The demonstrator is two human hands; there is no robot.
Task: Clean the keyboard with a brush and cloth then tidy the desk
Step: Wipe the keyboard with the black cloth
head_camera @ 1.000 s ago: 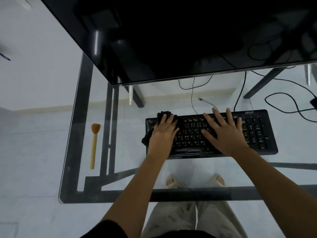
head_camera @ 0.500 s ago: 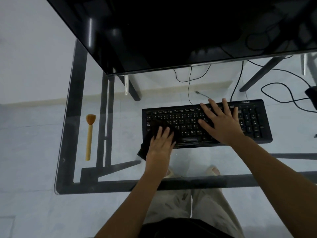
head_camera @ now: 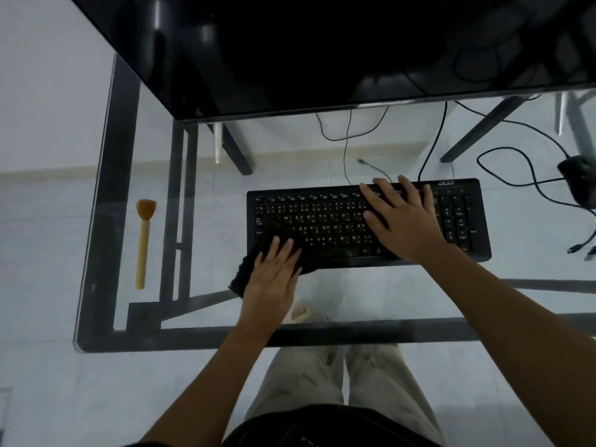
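A black keyboard (head_camera: 322, 221) lies on the glass desk (head_camera: 206, 240) in front of me. My left hand (head_camera: 274, 272) presses a dark cloth (head_camera: 240, 277) flat onto the keyboard's near left corner, and the cloth hangs over the front edge onto the glass. My right hand (head_camera: 403, 217) rests spread and flat on the right-middle keys, holding nothing. A wooden brush (head_camera: 143, 240) with a tan bristle head lies alone at the desk's left side, bristles pointing away from me.
A big black monitor (head_camera: 322, 50) overhangs the back of the desk. Cables (head_camera: 522, 169) and a black mouse (head_camera: 580, 179) lie at the right. The dark metal frame (head_camera: 106, 221) shows through the glass, with my legs and feet below.
My left hand has dragged the cloth from the keyboard's upper left down to its near left corner. The right hand has stayed on the keys.
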